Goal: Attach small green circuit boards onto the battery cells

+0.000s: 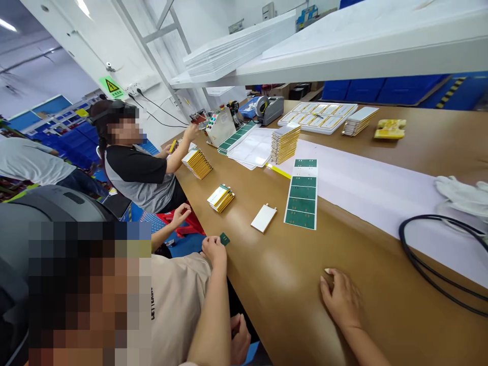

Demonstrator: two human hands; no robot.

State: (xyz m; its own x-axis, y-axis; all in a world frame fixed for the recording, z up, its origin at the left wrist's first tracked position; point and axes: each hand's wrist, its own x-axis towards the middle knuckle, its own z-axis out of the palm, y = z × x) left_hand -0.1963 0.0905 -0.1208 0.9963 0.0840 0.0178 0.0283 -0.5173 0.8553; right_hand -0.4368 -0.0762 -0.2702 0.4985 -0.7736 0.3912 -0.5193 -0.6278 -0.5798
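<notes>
My right hand [341, 300] rests palm down on the brown table, fingers loosely bent, thumb apart, holding nothing. Low by the table edge, a hand that appears to be my left hand [240, 338] shows partly behind a co-worker's forearm; its grip is unclear. A white flat pouch battery cell [264, 218] with two small tabs lies alone ahead of my right hand. Beyond it lies a strip of green stickers [302, 201] on white backing. A small stack of cells [221, 197] sits further left. The co-worker beside me holds a small green piece [224, 239] at the edge.
Taller cell stacks [285, 145] stand farther back, near a white tray of cells [318, 117] and a tape dispenser [271, 109]. Black cable [404, 239] and white gloves [461, 195] lie right. Another co-worker [141, 168] sits at a machine [221, 126]. A shelf [343, 61] overhangs the table.
</notes>
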